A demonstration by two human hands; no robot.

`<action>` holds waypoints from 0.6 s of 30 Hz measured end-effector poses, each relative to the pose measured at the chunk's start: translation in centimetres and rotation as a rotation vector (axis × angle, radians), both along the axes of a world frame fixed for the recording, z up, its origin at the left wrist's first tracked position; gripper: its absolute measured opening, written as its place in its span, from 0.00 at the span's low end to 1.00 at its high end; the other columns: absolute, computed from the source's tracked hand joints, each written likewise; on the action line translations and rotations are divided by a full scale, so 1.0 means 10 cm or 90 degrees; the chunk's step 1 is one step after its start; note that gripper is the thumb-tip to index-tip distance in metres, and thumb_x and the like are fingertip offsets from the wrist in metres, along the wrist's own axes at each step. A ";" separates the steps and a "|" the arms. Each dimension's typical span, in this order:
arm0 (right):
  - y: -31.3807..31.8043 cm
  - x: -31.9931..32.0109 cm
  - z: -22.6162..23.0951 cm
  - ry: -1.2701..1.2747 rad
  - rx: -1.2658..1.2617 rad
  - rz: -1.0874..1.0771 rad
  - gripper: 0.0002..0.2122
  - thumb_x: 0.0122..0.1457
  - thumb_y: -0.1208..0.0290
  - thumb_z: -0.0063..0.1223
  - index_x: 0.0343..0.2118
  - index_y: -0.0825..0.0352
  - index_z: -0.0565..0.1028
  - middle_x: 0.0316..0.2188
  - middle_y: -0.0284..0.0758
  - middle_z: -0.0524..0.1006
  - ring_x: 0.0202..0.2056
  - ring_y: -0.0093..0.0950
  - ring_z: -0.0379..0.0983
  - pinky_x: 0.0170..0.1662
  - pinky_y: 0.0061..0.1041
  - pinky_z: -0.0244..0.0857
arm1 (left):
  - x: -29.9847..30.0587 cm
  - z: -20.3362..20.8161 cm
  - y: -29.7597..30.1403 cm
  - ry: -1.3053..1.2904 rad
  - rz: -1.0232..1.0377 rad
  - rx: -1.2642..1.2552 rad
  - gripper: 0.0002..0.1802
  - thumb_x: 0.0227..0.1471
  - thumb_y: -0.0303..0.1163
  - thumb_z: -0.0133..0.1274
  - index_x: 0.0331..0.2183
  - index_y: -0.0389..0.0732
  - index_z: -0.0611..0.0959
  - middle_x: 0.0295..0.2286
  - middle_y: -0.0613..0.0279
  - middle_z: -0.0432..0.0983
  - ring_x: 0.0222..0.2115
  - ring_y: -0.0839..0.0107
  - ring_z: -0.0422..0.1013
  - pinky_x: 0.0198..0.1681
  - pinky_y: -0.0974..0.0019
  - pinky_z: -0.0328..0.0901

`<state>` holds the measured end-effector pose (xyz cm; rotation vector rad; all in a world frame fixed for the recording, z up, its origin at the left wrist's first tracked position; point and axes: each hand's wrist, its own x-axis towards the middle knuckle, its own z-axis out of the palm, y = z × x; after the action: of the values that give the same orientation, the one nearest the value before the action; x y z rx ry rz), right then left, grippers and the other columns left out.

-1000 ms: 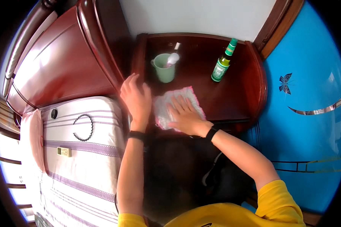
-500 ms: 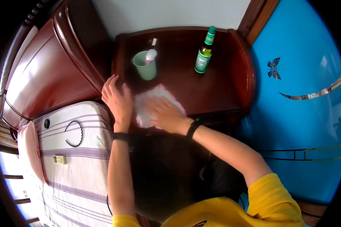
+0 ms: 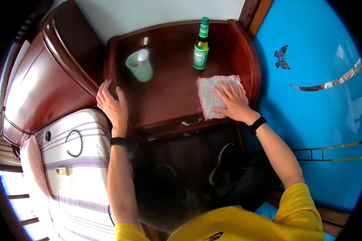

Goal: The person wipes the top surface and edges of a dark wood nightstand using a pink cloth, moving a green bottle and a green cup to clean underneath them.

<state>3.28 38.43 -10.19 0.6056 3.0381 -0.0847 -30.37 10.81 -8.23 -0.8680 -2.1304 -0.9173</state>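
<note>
Head view is showing me a pale, pink-edged cloth [image 3: 207, 93], lying spread out near the right front of the glossy dark-red counter [image 3: 165, 94], in front of the green bottle [image 3: 200, 56]. My right hand [image 3: 236, 105] is resting palm down over the cloth's right half, its fingers stretched flat and fanned apart; they are covering the fabric rather than pinching it. My left hand [image 3: 114, 106] is hovering or leaning at the counter's left edge, and I cannot tell which; its fingers are loosely parted and bending a little, and I am seeing nothing held in them. The green cup [image 3: 142, 73] is standing near that hand, well apart from the cloth. I am judging the cloth to be light, soft and limp, with nothing fragile about it; whether it is damp, I cannot tell. It is looking likely to slip easily on that polished surface and to wrinkle under an uneven push, so a broad, flat palm is seeming the steadiest contact. For lifting, I am favouring the uncovered left edge or the upper left corner, where fingertips could be gathering a fold; the bottle is standing close behind, so I am treating that side with care.
</note>
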 end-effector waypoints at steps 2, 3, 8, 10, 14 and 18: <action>-0.02 -0.02 0.14 -0.054 0.010 -0.009 0.49 0.57 0.29 0.51 0.75 0.53 0.49 0.76 0.42 0.42 0.76 0.49 0.31 0.73 0.60 0.26 | 0.03 0.01 0.04 -0.001 -0.001 0.010 0.21 0.62 0.34 0.54 0.55 0.41 0.76 0.56 0.55 0.72 0.58 0.52 0.65 0.62 0.48 0.56; -0.06 -0.06 0.21 -0.106 0.021 -0.018 0.50 0.56 0.28 0.51 0.75 0.53 0.48 0.76 0.42 0.41 0.76 0.49 0.30 0.73 0.61 0.24 | 0.03 0.01 0.03 -0.003 0.007 0.007 0.21 0.62 0.34 0.54 0.55 0.41 0.76 0.56 0.55 0.72 0.58 0.52 0.65 0.62 0.48 0.56; -0.06 -0.22 0.02 -0.006 -0.003 0.068 0.51 0.56 0.32 0.56 0.75 0.55 0.48 0.76 0.45 0.41 0.76 0.48 0.31 0.75 0.54 0.27 | 0.05 0.05 0.06 0.003 -0.006 0.032 0.21 0.60 0.33 0.55 0.55 0.41 0.76 0.55 0.54 0.72 0.57 0.51 0.66 0.61 0.48 0.57; -0.21 -0.39 -0.01 0.018 -0.013 0.104 0.50 0.58 0.36 0.58 0.75 0.57 0.48 0.76 0.48 0.42 0.75 0.49 0.34 0.75 0.52 0.29 | 0.05 0.07 0.04 -0.006 -0.012 0.037 0.21 0.60 0.33 0.55 0.55 0.41 0.76 0.55 0.54 0.72 0.57 0.51 0.66 0.61 0.48 0.57; -0.68 -0.91 -0.04 0.106 -0.056 0.206 0.47 0.60 0.40 0.56 0.74 0.66 0.51 0.74 0.51 0.48 0.75 0.49 0.39 0.75 0.50 0.33 | 0.02 0.06 0.04 -0.005 -0.010 0.058 0.21 0.58 0.33 0.56 0.53 0.40 0.78 0.53 0.55 0.74 0.57 0.53 0.66 0.61 0.50 0.56; -1.23 -1.42 -0.09 0.152 -0.074 0.255 0.43 0.63 0.42 0.53 0.69 0.74 0.58 0.72 0.51 0.55 0.73 0.47 0.45 0.75 0.48 0.36 | 0.03 0.05 0.04 -0.026 -0.015 0.074 0.22 0.57 0.33 0.57 0.53 0.42 0.78 0.54 0.56 0.74 0.57 0.54 0.66 0.61 0.51 0.57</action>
<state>-10.93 26.17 -11.08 -0.0308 3.2818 -0.3374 -30.12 11.20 -7.69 -0.8236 -2.0832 -1.0677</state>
